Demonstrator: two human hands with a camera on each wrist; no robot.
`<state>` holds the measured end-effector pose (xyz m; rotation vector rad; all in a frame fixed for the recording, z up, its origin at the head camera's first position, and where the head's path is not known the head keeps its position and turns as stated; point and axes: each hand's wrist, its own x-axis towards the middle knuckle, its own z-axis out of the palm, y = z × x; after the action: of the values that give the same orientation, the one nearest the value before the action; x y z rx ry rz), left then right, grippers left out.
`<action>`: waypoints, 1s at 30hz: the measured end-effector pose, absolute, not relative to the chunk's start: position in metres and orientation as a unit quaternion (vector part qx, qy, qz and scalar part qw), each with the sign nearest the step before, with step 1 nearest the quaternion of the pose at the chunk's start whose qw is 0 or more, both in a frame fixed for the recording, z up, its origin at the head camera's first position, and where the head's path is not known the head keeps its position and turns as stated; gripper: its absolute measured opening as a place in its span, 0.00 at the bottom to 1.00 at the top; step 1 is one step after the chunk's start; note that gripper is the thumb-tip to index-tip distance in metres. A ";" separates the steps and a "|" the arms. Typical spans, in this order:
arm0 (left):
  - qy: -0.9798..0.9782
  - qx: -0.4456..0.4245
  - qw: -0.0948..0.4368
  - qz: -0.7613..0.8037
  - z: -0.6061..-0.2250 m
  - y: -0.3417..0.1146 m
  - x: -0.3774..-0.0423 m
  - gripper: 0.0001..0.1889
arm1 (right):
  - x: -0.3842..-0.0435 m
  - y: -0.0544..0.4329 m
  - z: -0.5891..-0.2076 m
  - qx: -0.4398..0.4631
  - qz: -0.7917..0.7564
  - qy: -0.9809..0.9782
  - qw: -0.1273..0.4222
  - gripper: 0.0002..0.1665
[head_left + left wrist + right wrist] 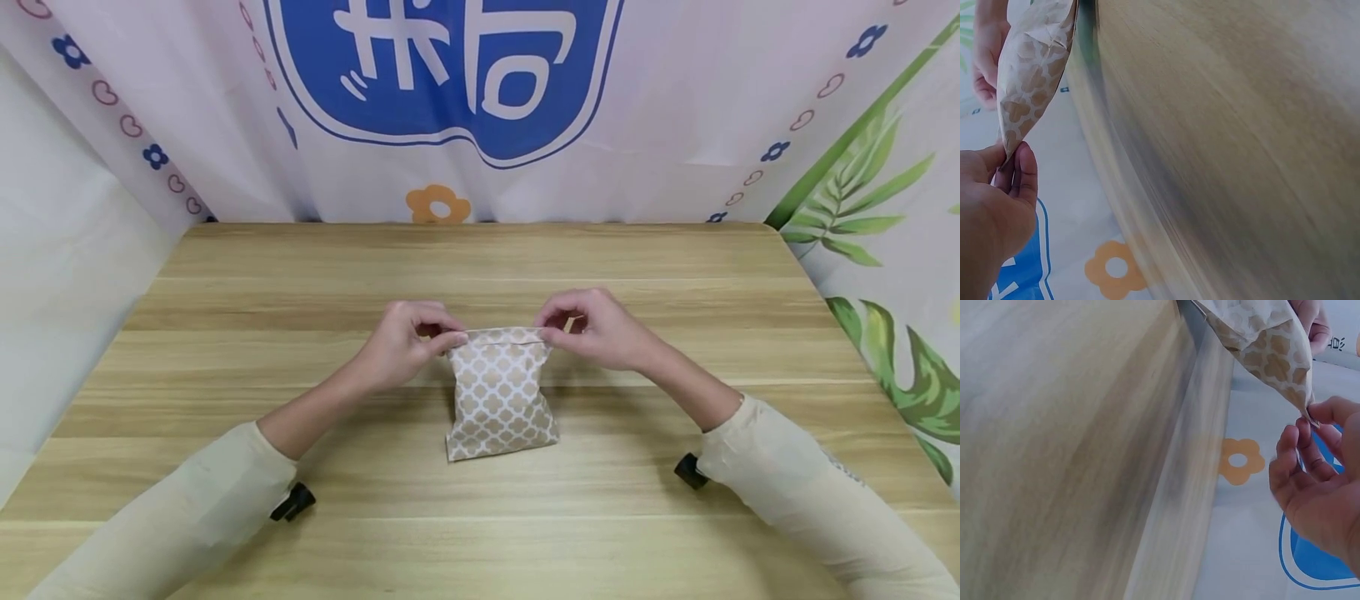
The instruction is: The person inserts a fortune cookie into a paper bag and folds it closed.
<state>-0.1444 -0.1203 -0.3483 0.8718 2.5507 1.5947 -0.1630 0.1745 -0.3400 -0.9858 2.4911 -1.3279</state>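
A tan paper bag (501,400) with a white lattice pattern is held over the middle of the table, its far edge folded over in a narrow strip. My left hand (408,343) pinches the left end of that fold between thumb and fingers. At the right end, my right hand (596,329) pinches the fold the same way. Both wrist views show the bag (1032,69) bulging in its middle and narrowing to the pinched edge. What is inside the bag is hidden.
The wood-grain table (300,267) reaches back to a white printed curtain (660,125) with a blue emblem. Green leaf patterns cover the cloth (885,250) on the right. Small black devices (294,502) sit under both sleeved forearms.
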 end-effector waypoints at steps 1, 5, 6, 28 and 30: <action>0.814 0.277 0.008 0.510 -0.349 -0.120 -0.145 0.03 | -0.163 0.174 -0.341 -0.327 -0.448 0.828 0.079 0.04; 0.812 0.272 0.017 0.516 -0.349 -0.118 -0.146 0.03 | -0.163 0.173 -0.343 -0.321 -0.464 0.821 0.085 0.06; 0.812 0.270 0.019 0.517 -0.349 -0.118 -0.146 0.04 | -0.163 0.173 -0.343 -0.320 -0.466 0.820 0.085 0.06; 0.858 0.242 0.123 0.435 -0.363 -0.113 -0.183 0.08 | -0.182 0.169 -0.357 -0.242 -0.462 0.841 0.145 0.06; 0.857 0.241 0.133 0.436 -0.364 -0.112 -0.185 0.09 | -0.181 0.170 -0.358 -0.234 -0.459 0.844 0.151 0.06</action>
<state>-0.1846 -0.1118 -0.3645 0.6987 2.4846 1.2657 -0.1811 0.1700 -0.3583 -0.6708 2.4216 -1.3181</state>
